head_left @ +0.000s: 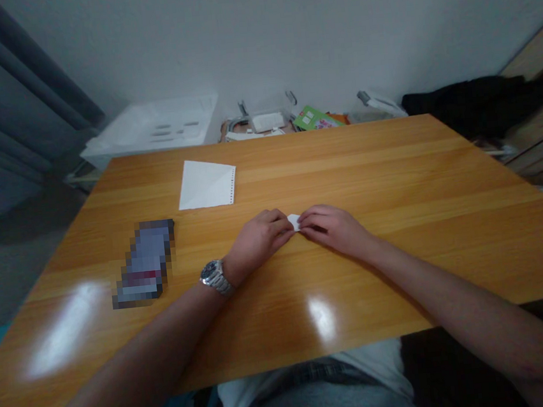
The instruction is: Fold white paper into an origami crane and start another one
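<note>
Wood table [397, 217]: L hand [256, 240] + R hand [334, 226] fingers pinched on small white paper piece [294, 221]; folded sheet [207, 184] at 10 o'clock.

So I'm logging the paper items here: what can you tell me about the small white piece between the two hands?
The small white piece looks like paper, folded very small, though its exact shape is too tiny to tell. Only a sliver shows, since the left hand and the right hand pinch it from either side with their fingertips. It sits low over the wooden table, near its middle; whether it rests on the surface cannot be told.
</note>
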`<state>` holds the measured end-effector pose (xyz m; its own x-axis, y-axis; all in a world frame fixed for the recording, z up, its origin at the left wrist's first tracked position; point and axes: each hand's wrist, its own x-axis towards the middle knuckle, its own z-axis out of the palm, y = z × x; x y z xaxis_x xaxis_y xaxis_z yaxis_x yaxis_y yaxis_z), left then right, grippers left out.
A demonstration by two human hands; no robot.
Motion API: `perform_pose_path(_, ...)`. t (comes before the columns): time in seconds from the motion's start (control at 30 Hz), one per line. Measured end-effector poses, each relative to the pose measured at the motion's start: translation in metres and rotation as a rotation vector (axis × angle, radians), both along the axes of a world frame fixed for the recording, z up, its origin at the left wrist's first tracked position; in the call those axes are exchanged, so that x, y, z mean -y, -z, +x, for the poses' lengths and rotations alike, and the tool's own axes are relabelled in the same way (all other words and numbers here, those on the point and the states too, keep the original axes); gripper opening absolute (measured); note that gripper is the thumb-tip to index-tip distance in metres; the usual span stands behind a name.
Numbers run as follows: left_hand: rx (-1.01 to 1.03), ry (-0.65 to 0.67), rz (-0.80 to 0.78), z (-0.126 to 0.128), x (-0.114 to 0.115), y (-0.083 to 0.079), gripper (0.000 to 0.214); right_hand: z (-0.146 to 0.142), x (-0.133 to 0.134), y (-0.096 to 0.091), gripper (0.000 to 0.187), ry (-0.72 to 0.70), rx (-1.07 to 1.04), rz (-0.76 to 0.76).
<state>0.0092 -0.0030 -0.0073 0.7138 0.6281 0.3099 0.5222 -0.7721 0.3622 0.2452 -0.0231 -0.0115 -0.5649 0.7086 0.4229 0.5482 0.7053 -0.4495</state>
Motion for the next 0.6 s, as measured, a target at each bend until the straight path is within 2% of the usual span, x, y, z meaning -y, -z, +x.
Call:
perform_pose_path(0.33, 0.222, -0.128, -0.228, 0.0039, -0.0012, 0.0021, 0.01, -0.0029, -0.0009, 0.0, 0.007, 0.081, -0.08, -0.089)
perform_pose_path(0.6, 0.252, -0.149, -0.238, 0.0062, -0.0019, 0.0036, 0.007, -0.0019, -0.0016, 0.0019, 0.013, 0.026, -0.022, -0.005)
